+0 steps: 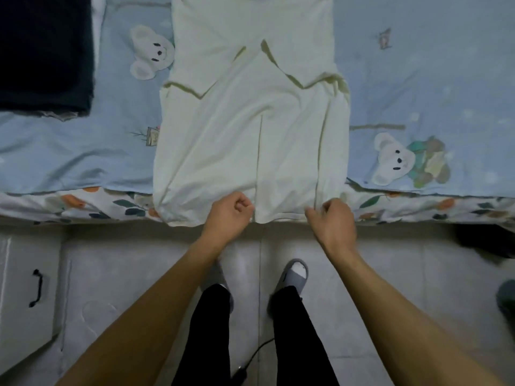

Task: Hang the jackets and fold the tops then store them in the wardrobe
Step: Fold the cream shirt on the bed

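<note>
**Pale top gripped at its hem on the bed**

A pale top [250, 135] is laid flat on the bed [418, 93], lengthwise from the far edge to the near edge, with its sides and sleeves folded inward so that a long narrow panel is formed. Its hem hangs slightly over the near edge of the bed.

The hem is pinched by both hands. The left hand [230, 213] is curled closed on the fabric near the middle of the hem, beside a vertical crease. The right hand [331, 218] is curled on the hem towards the right side of the top, with the fabric caught between thumb and fingers. The two hands are kept apart along the hem, and both forearms are stretched forward from the bottom of the view.

A dark garment [44, 51] is seen lying at the far left corner of the bed, well apart from the top. The bed is covered with a light blue sheet printed with koalas, and a floral band runs along its near edge.

Below the bed edge, a tiled floor [139, 274] is shown, on which the person is standing in black trousers and grey slippers [295, 274]. A white cabinet [25, 288] with a black handle is placed at the left, on the floor.
</note>
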{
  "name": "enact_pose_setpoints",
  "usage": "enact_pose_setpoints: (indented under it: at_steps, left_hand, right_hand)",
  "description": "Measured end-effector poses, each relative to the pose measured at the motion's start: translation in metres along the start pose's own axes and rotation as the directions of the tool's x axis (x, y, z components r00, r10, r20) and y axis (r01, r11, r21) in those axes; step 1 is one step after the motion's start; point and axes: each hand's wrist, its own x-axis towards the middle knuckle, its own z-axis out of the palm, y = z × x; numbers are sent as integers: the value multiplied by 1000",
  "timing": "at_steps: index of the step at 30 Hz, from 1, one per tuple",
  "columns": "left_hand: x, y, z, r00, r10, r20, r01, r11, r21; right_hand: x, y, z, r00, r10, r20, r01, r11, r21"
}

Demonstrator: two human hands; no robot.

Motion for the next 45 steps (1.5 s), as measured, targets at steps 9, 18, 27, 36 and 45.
enact_pose_setpoints:
  at_steps: [9, 18, 27, 36, 45]
  left_hand:
    - [-5, 41, 82, 997, 50, -61, -43, 993, 110]
    - [-21, 60, 133, 993, -113, -21, 115, 979, 166]
    - [-30, 16, 132, 936, -352, -11, 351, 935, -53]
    - [-15, -20, 122, 717, -689, 105, 514, 421, -748]
    - [-15, -31, 109, 688, -713, 138, 544, 381, -748]
  right_hand:
    - [35, 78, -16, 996, -22, 82, -19, 883, 470]
    - [23, 137, -30, 934, -1, 357, -225, 774, 591]
    - [19, 144, -13, 842, 79, 533, -460, 620, 636]
    - [-8, 123, 3, 817, 117, 564, -576, 183, 797]
    - [-16, 110, 28, 616, 262, 743, -787, 174, 592]
